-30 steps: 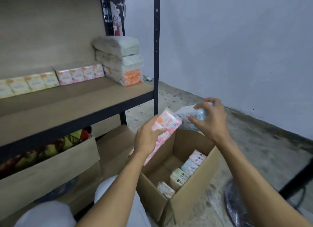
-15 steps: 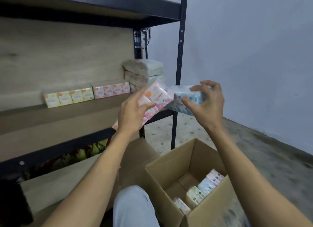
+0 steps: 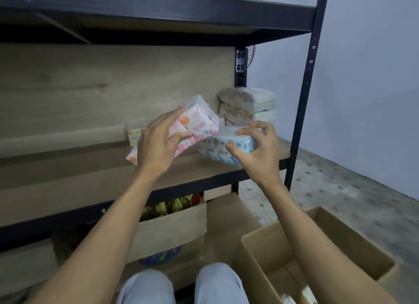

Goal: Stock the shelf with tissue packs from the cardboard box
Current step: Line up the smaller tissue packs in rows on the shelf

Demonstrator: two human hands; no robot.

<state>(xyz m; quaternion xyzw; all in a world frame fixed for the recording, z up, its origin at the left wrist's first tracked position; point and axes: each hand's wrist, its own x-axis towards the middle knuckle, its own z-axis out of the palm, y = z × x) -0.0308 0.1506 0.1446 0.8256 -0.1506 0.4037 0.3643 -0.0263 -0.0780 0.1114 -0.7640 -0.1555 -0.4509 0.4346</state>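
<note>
Pink tissue pack point(image 3: 199, 122), 1: long strip, gripped by left hand point(image 3: 158, 149), fingers and thumb curled round it; held above middle board of shelf point(image 3: 90, 179). Blue tissue pack point(image 3: 226, 147), 1: pinched by right hand point(image 3: 256, 151), fingers over top, thumb on near face; touching first pack's right end, just above board. Yellow pack point(image 3: 135, 134), 1 visible, at far wall behind left hand. Pale wrapped bundles point(image 3: 249, 108), stacked far right, at least 2, blurred. Cardboard box point(image 3: 340, 242), 1, open, on floor near right
</note>
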